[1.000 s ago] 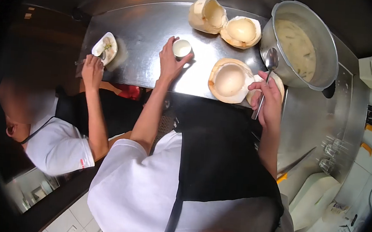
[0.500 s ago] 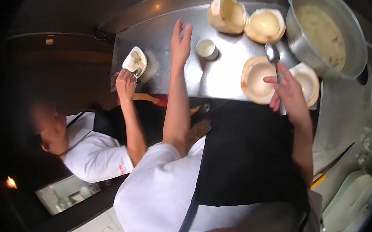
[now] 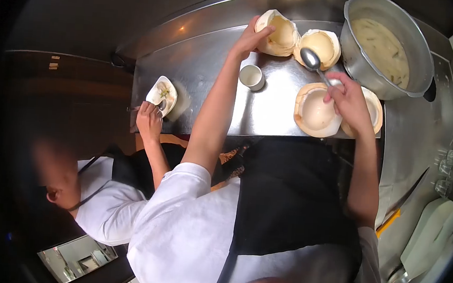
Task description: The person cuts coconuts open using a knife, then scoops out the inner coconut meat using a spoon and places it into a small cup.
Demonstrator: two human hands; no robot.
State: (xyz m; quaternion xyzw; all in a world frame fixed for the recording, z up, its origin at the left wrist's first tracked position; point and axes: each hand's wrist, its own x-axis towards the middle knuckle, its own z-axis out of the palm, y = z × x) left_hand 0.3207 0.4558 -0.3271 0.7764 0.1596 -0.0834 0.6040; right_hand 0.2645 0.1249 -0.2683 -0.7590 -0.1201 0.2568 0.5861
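Observation:
My left hand (image 3: 250, 39) grips the outer left side of a hollowed coconut shell (image 3: 286, 32), its thumb over the rim. In my right hand (image 3: 349, 100) is a large metal spoon (image 3: 310, 58), its bowl pointing up and left over the edge of a second coconut shell (image 3: 319, 44). Below the spoon sits a third coconut shell (image 3: 312, 115), open side up. Another coconut shell (image 3: 377, 110) beside it is partly hidden by my right hand and forearm. A small white cup (image 3: 251, 77) stands below my left hand, apart from it.
A big metal pot (image 3: 349, 45) of pale, chunky liquid stands at the back right of the steel table (image 3: 200, 61). On the left, a co-worker's hand (image 3: 150, 119) holds a utensil at a white bowl (image 3: 162, 92). An orange-handled knife (image 3: 389, 223) lies on the right-hand counter.
My left hand has moved right from mid-air and taken hold of the far-left coconut shell. My right hand has tilted the spoon, its bowl now further left.

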